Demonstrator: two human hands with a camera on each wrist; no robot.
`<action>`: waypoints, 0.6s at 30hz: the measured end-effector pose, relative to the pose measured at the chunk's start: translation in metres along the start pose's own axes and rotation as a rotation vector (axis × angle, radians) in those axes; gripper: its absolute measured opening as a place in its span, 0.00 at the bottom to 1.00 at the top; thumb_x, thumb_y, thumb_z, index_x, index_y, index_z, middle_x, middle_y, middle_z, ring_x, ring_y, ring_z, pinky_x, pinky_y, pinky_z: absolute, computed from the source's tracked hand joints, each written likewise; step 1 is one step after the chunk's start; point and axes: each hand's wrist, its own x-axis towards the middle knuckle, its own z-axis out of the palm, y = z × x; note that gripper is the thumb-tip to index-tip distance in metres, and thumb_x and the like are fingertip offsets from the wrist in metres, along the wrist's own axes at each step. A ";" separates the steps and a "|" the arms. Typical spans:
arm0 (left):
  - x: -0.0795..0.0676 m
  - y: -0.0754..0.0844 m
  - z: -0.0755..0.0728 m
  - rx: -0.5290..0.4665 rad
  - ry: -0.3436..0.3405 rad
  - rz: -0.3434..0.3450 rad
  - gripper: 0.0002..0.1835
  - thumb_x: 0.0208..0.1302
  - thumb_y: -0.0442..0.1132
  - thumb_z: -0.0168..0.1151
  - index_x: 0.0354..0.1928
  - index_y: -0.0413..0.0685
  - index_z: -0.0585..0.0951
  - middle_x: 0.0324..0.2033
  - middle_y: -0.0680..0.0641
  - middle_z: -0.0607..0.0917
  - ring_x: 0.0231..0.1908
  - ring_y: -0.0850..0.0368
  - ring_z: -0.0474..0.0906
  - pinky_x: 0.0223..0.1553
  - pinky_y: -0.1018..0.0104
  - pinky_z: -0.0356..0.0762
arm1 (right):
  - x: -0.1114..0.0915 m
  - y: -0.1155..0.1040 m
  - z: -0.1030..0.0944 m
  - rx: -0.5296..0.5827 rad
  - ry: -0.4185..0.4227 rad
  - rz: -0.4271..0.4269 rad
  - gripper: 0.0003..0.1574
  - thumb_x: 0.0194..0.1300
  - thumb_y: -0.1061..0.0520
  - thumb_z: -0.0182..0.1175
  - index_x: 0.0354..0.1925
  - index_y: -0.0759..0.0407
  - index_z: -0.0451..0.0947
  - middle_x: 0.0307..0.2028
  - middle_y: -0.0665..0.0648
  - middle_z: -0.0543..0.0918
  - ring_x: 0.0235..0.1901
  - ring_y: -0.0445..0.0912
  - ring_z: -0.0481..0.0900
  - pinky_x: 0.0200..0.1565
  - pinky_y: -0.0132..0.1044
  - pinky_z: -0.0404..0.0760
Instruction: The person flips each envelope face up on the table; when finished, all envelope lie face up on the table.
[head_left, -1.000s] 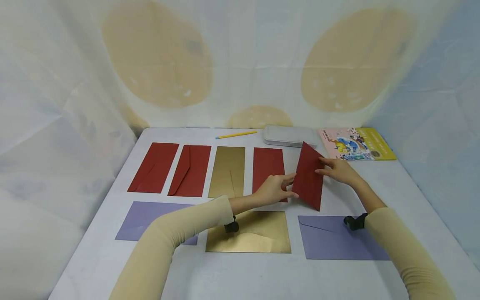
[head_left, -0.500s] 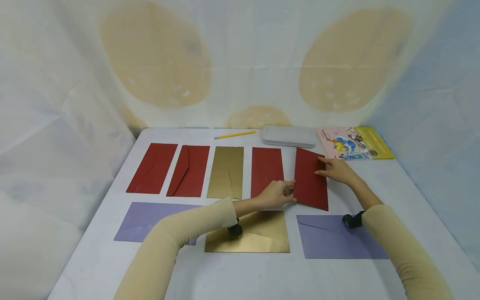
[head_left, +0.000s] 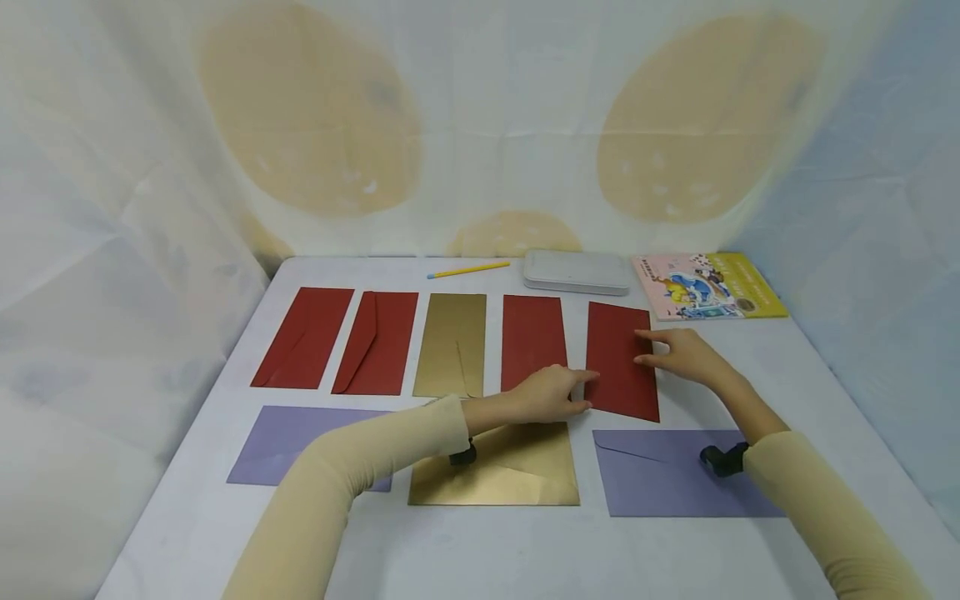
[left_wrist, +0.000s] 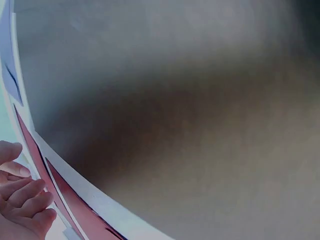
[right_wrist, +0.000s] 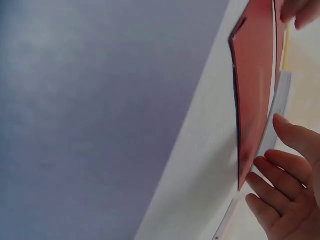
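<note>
A red envelope [head_left: 621, 358] lies on the table at the right end of the back row, slightly turned. At its left edge is my left hand [head_left: 546, 393], index finger stretched onto the paper and thumb near the lower left corner. On the opposite side, my right hand [head_left: 684, 354] has its thumb and index fingertips at the right edge. The right wrist view shows that hand [right_wrist: 290, 185] with its fingers loosely bent beside the envelope [right_wrist: 252, 90], gripping nothing. In the left wrist view, the left hand's fingers [left_wrist: 30, 200] are relaxed; a blurred surface covers most of that view.
Left of it lie a red envelope [head_left: 532, 337], a gold one [head_left: 450, 342] and two more red ones. In front are lilac envelopes [head_left: 675, 483] and a larger gold envelope [head_left: 517, 479]. Behind lie a pencil [head_left: 468, 270], a pale flat case [head_left: 576, 272] and a booklet [head_left: 705, 287].
The right-end red envelope has gone from held upright between both hands to lying on the table. My right hand has loosened from it, and the left index finger has straightened onto it.
</note>
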 end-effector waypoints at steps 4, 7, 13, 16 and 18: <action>0.002 0.001 0.001 0.057 -0.017 -0.012 0.27 0.66 0.42 0.62 0.65 0.41 0.72 0.14 0.56 0.69 0.14 0.67 0.58 0.17 0.77 0.57 | 0.000 0.000 0.004 -0.022 -0.004 -0.007 0.36 0.63 0.48 0.65 0.63 0.66 0.72 0.57 0.75 0.73 0.47 0.60 0.75 0.37 0.45 0.74; 0.003 0.002 0.003 0.060 -0.035 -0.017 0.27 0.67 0.42 0.61 0.65 0.42 0.72 0.15 0.56 0.67 0.15 0.67 0.56 0.17 0.76 0.56 | 0.001 0.000 0.006 -0.028 -0.010 0.004 0.36 0.63 0.49 0.65 0.62 0.67 0.72 0.58 0.75 0.73 0.45 0.59 0.74 0.36 0.44 0.73; 0.007 0.004 0.005 0.062 -0.066 -0.011 0.26 0.67 0.43 0.61 0.65 0.43 0.72 0.19 0.57 0.68 0.19 0.66 0.58 0.21 0.76 0.59 | 0.004 -0.001 0.008 -0.026 -0.007 0.001 0.37 0.64 0.50 0.64 0.64 0.68 0.69 0.61 0.76 0.69 0.56 0.66 0.71 0.53 0.62 0.71; 0.007 0.003 0.004 0.068 -0.074 0.009 0.27 0.67 0.43 0.61 0.66 0.43 0.72 0.22 0.56 0.70 0.20 0.66 0.59 0.24 0.77 0.61 | 0.005 -0.001 0.009 -0.024 -0.005 -0.001 0.37 0.64 0.50 0.64 0.64 0.68 0.68 0.61 0.76 0.68 0.56 0.66 0.70 0.55 0.63 0.69; 0.007 0.002 0.004 0.062 -0.077 0.023 0.28 0.67 0.43 0.61 0.66 0.43 0.71 0.22 0.56 0.71 0.20 0.66 0.59 0.25 0.77 0.61 | 0.005 -0.001 0.009 -0.026 -0.004 -0.003 0.38 0.64 0.50 0.64 0.65 0.68 0.67 0.61 0.76 0.68 0.56 0.66 0.70 0.55 0.64 0.69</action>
